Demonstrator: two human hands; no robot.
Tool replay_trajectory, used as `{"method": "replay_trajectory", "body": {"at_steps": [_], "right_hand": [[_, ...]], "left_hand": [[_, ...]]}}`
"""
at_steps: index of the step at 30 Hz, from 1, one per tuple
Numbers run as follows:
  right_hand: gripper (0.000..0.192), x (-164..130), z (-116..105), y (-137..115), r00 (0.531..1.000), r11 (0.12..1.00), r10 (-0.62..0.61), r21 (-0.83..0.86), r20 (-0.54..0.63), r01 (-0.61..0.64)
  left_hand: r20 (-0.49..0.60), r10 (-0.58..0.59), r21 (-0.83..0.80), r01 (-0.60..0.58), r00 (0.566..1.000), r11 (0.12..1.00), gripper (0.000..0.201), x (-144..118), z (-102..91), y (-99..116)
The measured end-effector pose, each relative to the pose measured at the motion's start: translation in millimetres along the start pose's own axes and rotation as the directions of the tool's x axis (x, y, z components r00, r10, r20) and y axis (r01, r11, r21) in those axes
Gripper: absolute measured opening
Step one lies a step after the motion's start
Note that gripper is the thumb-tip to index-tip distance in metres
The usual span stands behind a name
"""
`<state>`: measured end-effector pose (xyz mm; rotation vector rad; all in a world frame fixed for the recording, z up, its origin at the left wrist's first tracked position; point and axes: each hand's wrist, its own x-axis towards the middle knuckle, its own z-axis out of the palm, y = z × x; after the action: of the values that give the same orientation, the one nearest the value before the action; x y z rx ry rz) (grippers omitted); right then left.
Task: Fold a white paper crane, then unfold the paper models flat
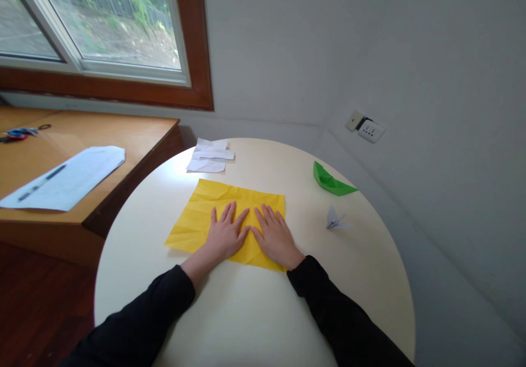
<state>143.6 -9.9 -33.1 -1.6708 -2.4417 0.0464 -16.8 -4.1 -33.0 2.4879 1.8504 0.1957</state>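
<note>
A creased yellow sheet of paper (pixel 205 213) lies flat on the round cream table (pixel 255 312). My left hand (pixel 224 234) and my right hand (pixel 274 235) rest side by side, palms down, on the near half of the sheet, fingers spread and pointing away from me. Neither hand holds anything. Both arms wear black sleeves.
A green folded paper boat (pixel 331 180) and a small white paper crane (pixel 335 219) sit to the right. Folded white papers (pixel 209 156) lie at the far edge. A wooden desk (pixel 135 137) to the left carries a white sheet (pixel 66 178) and scissors (pixel 20 133).
</note>
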Motion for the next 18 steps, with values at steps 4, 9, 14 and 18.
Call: {"method": "replay_trajectory", "body": {"at_steps": [4,9,14,18], "right_hand": [[0.054,-0.4,0.2,0.0,1.0,1.0,0.002,0.001,-0.002,-0.002],[0.054,-0.3,-1.2,-0.5,1.0,1.0,0.005,0.007,0.005,-0.005],[0.053,-0.4,-2.1,-0.5,1.0,1.0,0.009,0.011,0.007,-0.009],[0.054,-0.4,-2.2,-0.5,1.0,1.0,0.006,0.006,0.012,-0.006]], "left_hand": [[0.0,0.004,0.001,-0.004,1.0,1.0,0.051,0.2,0.1,-0.3],[0.006,0.006,-0.003,-0.006,1.0,1.0,0.051,0.2,-0.3,-0.8],[0.005,0.011,-0.012,-0.011,1.0,1.0,0.052,0.2,-0.4,-1.6],[0.003,0.012,-0.013,-0.012,1.0,1.0,0.053,0.5,-0.1,-2.1]]}}
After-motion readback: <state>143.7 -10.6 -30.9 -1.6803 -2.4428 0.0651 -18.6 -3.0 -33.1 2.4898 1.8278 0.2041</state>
